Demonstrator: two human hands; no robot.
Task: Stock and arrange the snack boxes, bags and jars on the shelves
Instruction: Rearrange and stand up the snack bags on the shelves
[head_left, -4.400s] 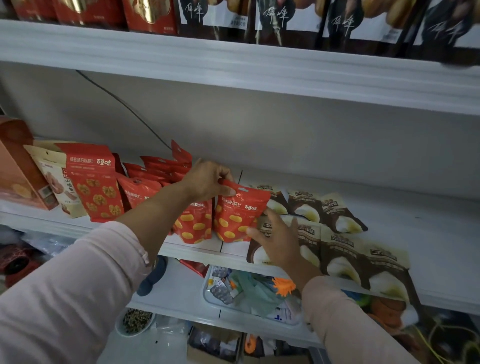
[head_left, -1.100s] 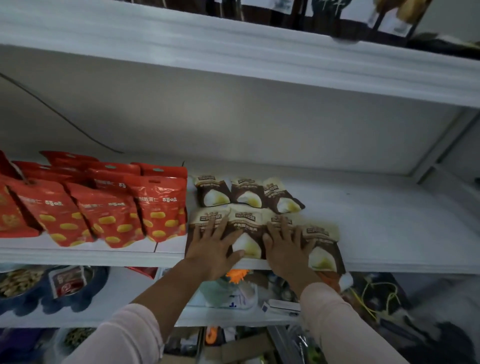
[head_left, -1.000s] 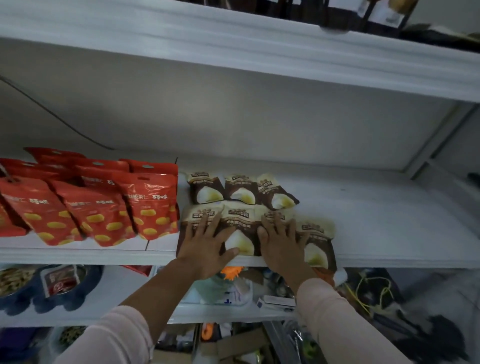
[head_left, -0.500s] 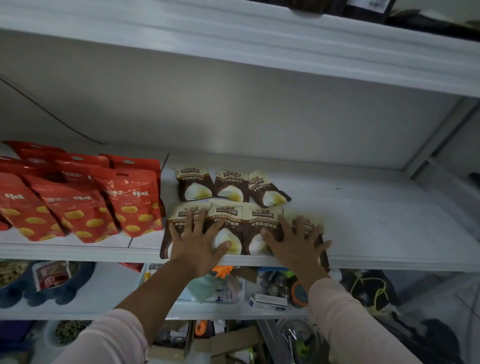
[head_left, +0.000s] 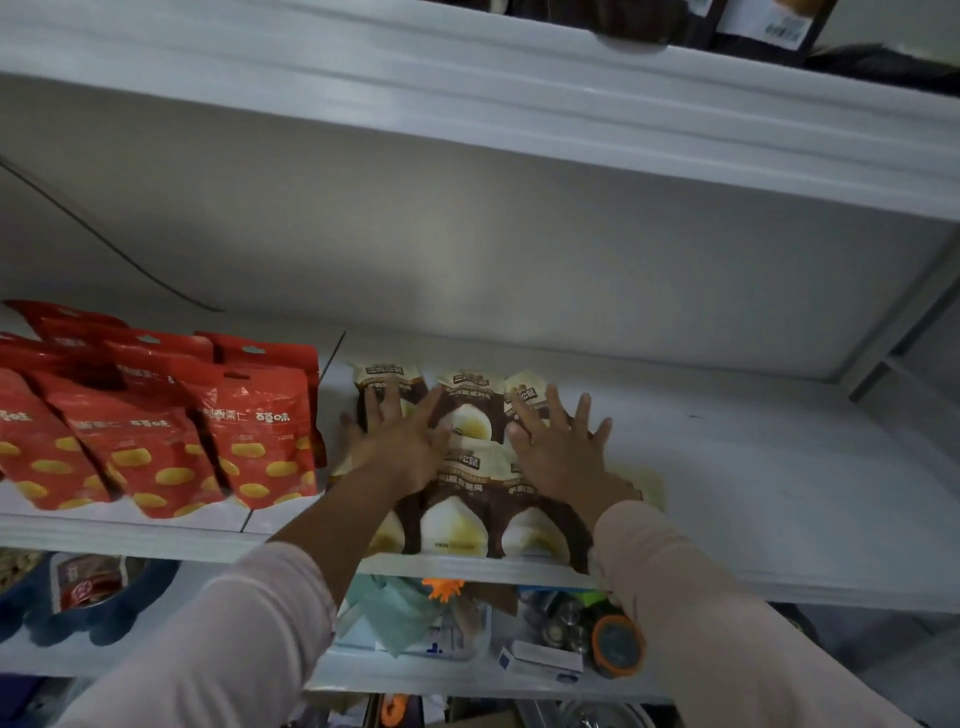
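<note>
Stocking looks partway done: red bags (head_left: 249, 431) stand at nine o'clock on the shelf (head_left: 779, 493), and brown bags (head_left: 457, 519) lie flat in two rows at six. The left hand (head_left: 402, 441) and right hand (head_left: 558, 447), fingers spread, press the back row, probably squaring it; three o'clock could take more.

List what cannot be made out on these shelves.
- Head view: back-row brown bags, largely covered by the left hand and right hand.
- Head view: top-shelf packs, cut off by the upper edge.
- Head view: leftmost red bags, cut by the left edge, print blurred.
</note>
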